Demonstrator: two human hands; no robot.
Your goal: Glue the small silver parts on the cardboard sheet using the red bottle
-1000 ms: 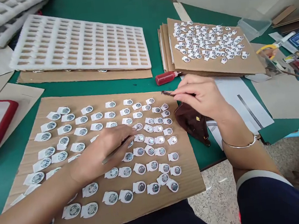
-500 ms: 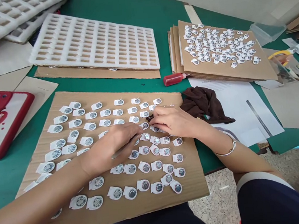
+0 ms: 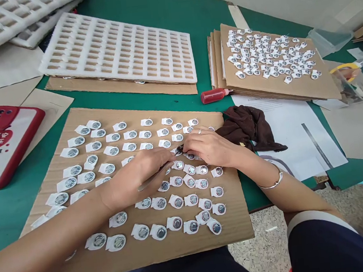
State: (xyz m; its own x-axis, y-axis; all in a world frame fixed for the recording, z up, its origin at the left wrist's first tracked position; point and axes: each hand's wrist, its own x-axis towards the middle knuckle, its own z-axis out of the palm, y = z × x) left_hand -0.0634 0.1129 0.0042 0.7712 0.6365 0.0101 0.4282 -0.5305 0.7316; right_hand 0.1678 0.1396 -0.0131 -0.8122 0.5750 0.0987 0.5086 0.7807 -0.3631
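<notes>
A brown cardboard sheet [image 3: 193, 247] lies before me, bearing rows of small round metal parts on white tabs [image 3: 159, 232]. My left hand [image 3: 140, 175] is closed round thin metal tweezers [image 3: 155, 177], above the middle of the sheet. Just right of it, my right hand [image 3: 207, 146] pinches a small dark tool [image 3: 180, 149], whose tip is close to one of the metal parts. The fingertips of both hands are nearly touching. What lies directly under the fingers is hidden.
Behind the sheet are a white foam tray [image 3: 111, 52], a red bottle [image 3: 212, 96] and stacked cardboard with more metal parts [image 3: 325, 82]. A brown cloth [image 3: 252, 128] lies on white paper [image 3: 299, 141] at right. A red-cased phone [image 3: 10, 145] rests at left.
The view has shifted slightly. My right fingers have moved a little, and more of the dark tool shows between my hands. My left hand keeps its grip on the tweezers.
</notes>
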